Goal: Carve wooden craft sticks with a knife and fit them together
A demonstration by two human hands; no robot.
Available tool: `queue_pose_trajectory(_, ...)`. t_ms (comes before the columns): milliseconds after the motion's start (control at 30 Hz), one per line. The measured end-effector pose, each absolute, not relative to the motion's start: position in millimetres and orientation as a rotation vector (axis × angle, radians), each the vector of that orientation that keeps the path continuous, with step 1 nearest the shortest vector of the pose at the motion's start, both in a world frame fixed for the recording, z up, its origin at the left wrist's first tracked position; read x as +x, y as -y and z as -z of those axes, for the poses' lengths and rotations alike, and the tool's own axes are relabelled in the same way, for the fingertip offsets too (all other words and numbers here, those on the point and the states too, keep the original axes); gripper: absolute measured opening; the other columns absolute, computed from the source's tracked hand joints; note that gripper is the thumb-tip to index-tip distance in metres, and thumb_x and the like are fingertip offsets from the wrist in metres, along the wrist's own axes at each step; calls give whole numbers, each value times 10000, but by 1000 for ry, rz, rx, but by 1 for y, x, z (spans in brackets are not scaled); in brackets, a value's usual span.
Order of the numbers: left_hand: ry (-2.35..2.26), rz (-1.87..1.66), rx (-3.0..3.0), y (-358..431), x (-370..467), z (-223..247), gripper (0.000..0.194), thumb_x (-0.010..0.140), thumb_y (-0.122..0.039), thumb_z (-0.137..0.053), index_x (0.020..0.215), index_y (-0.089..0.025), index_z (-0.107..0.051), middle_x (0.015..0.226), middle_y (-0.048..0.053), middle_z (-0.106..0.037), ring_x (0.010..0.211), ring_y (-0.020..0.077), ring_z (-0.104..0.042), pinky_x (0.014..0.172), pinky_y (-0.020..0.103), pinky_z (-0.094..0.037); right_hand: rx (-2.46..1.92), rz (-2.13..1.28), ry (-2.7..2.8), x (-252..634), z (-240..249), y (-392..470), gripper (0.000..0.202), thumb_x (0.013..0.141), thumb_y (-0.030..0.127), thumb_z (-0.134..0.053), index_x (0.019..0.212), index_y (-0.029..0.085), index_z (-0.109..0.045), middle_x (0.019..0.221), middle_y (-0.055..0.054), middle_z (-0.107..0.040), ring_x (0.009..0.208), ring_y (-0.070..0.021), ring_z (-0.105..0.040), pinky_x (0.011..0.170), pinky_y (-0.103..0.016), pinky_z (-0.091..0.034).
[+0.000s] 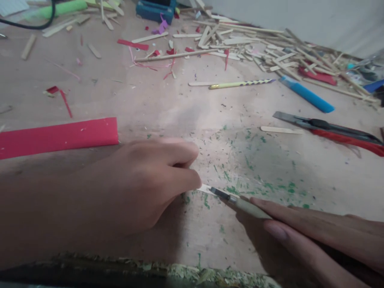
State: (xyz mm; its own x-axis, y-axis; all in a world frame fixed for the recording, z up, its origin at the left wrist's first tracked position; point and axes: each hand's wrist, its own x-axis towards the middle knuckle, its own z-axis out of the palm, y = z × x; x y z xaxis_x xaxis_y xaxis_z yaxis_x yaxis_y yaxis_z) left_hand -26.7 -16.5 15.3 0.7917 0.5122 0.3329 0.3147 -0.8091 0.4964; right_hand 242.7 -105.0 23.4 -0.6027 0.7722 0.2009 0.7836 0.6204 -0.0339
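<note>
My left hand (150,180) is closed, its thumb and finger pinching a pale flat craft stick (205,188) against the tabletop. Only a short piece of the stick shows past the fingertips. From the lower right, my right hand (312,232) grips a carving knife (252,208) with a light wooden handle and a narrow dark blade. The blade tip rests on the visible end of the stick, close to my left fingertips. Green flecks (270,186) are scattered around both hands.
A red-handled utility knife (333,132) lies at the right, near a blue strip (307,94). A patterned pencil (240,84) lies farther back. Wooden sticks (270,52) are heaped against the wall. A red strip (60,136) is at the left. The table edge (180,272) is rough.
</note>
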Motion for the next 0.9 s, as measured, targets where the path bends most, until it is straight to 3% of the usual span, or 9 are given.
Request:
queue_pose_trajectory(200, -627, -670, 2578, 15, -26, -14, 339, 1116, -84, -542, 924, -196, -797, 831, -10, -544, 707, 133, -499, 629, 326, -381, -1327, 13, 2618, 260, -34, 111, 645, 898, 547, -826, 1526, 590, -686, 934, 35, -870, 825, -385, -849, 488, -425, -658)
queue_pose_trajectory(267, -625, -669, 2579, 15, -25, -15, 345, 1109, -86, -541, 884, -199, -777, 837, -4, -561, 713, 137, -510, 622, 331, -382, -1420, -103, 2531, 268, -39, 113, 597, 974, 494, -757, 1554, 595, -658, 895, 48, -864, 696, -332, -824, 436, -398, -623)
queue_pose_trajectory(400, -647, -628, 2610, 18, -25, -18, 393, 1099, -54, -488, 847, -193, -757, 860, 19, -614, 737, 163, -549, 632, 363, -392, -1598, -447, 2299, 274, -44, 117, 557, 1117, 354, -533, 1543, 707, -594, 762, 126, -820, 471, -196, -712, 336, -323, -496)
queue_pose_trajectory(467, -642, -603, 2615, 18, -26, -19, 394, 1097, -41, -484, 864, -189, -765, 872, 18, -619, 752, 163, -562, 643, 361, -400, -1533, -353, 2396, 268, -43, 118, 531, 1072, 413, -612, 1525, 692, -624, 758, 112, -820, 519, -231, -749, 349, -340, -517)
queue_pose_trajectory(567, -612, -592, 2599, 17, -27, -20, 333, 1111, -47, -537, 984, -194, -807, 844, -12, -536, 726, 142, -508, 647, 329, -398, -1348, -59, 2607, 253, -38, 115, 583, 923, 556, -773, 1497, 621, -694, 899, 60, -865, 794, -365, -852, 466, -411, -637)
queue_pose_trajectory(633, -623, -559, 2598, 16, -28, -21, 328, 1117, -30, -540, 1047, -188, -818, 844, -22, -497, 729, 135, -483, 664, 310, -403, -1275, 19, 2646, 243, -37, 112, 603, 884, 596, -798, 1480, 620, -708, 960, 56, -875, 921, -401, -863, 520, -429, -669)
queue_pose_trajectory(767, -599, -579, 2567, 17, -28, -22, 344, 1125, -16, -516, 1048, -163, -818, 867, -21, -493, 738, 128, -468, 668, 317, -384, -1257, 49, 2651, 246, -38, 109, 618, 892, 576, -807, 1496, 623, -688, 993, 62, -880, 944, -400, -866, 540, -428, -685)
queue_pose_trajectory(900, -606, -597, 2553, 17, -26, -21, 344, 1122, -13, -525, 1037, -168, -821, 851, -18, -478, 723, 135, -442, 647, 326, -367, -1384, -92, 2548, 272, -40, 116, 571, 1046, 438, -660, 1577, 640, -600, 1062, 109, -883, 777, -306, -863, 515, -372, -682)
